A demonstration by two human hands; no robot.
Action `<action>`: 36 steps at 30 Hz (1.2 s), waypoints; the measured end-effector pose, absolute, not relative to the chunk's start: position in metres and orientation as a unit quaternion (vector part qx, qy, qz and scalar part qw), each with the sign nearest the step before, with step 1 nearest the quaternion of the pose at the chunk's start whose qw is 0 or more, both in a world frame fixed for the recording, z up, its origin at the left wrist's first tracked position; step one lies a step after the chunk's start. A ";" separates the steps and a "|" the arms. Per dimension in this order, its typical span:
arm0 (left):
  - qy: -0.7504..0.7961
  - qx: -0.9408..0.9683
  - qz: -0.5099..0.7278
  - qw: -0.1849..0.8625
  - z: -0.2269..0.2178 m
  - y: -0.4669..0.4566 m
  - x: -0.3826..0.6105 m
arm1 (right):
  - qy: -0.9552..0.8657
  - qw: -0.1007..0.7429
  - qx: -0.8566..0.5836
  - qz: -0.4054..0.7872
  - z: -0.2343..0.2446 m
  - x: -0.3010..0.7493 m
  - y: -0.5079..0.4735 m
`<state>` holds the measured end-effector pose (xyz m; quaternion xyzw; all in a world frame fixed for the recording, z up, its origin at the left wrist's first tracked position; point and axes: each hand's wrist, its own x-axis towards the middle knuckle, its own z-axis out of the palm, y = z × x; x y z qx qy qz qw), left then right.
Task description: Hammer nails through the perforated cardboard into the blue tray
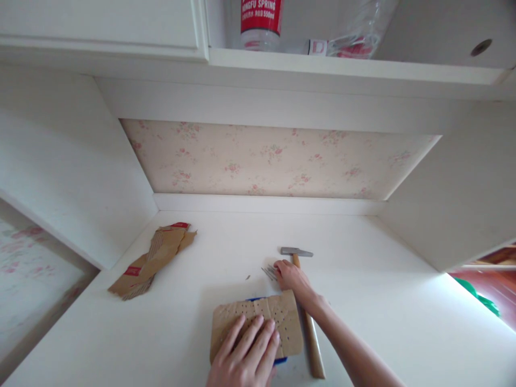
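Note:
My left hand (246, 355) lies over a brown piece of cardboard (291, 325) dotted with many small holes. Four fingers stretch across its top, and what seems to be the thumb shows below the near edge. Blue edges of an object (281, 361) stick out from under the cardboard; its kind is hidden. My right hand (287, 273) reaches to a small pile of nails (269, 272), fingers curled together at the pile. Whatever they pinch cannot be made out. A hammer (315, 349) with a wooden handle lies beneath the right forearm, its metal head pointing away from me.
Torn cardboard strips (155, 255) lie at the left of the white tabletop (374, 317). A tiny fleck (248, 277) sits left of the nails. White side panels enclose the space. Overhead, a shelf (342, 63) holds a red-labelled bottle (261, 21) and a clear plastic bottle (363, 32).

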<state>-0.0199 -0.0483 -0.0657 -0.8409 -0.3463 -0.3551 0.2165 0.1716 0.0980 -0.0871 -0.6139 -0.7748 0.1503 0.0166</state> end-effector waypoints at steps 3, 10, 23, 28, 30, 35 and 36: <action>-0.352 -0.842 -0.350 0.213 -0.064 -0.049 -0.019 | -0.774 0.021 -0.615 0.148 -0.091 0.173 0.096; -0.351 -0.844 -0.347 0.210 -0.064 -0.049 -0.019 | -0.766 0.108 -0.609 0.177 -0.091 0.177 0.091; -0.369 -0.857 -0.322 0.158 -0.068 -0.053 -0.021 | -0.620 0.368 -0.607 0.335 -0.030 0.196 0.028; -0.376 -0.862 -0.312 0.137 -0.062 -0.053 -0.025 | -0.568 0.382 -0.596 0.419 -0.022 0.191 -0.006; -0.374 -0.864 -0.307 0.137 -0.060 -0.053 -0.027 | -0.526 0.405 -0.582 0.470 -0.024 0.189 -0.014; -0.385 -0.868 -0.286 0.128 -0.060 -0.052 -0.031 | -0.378 0.468 -0.523 0.603 -0.024 0.181 -0.019; -0.388 -0.868 -0.284 0.126 -0.060 -0.053 -0.032 | -0.344 0.481 -0.502 0.631 -0.023 0.179 -0.019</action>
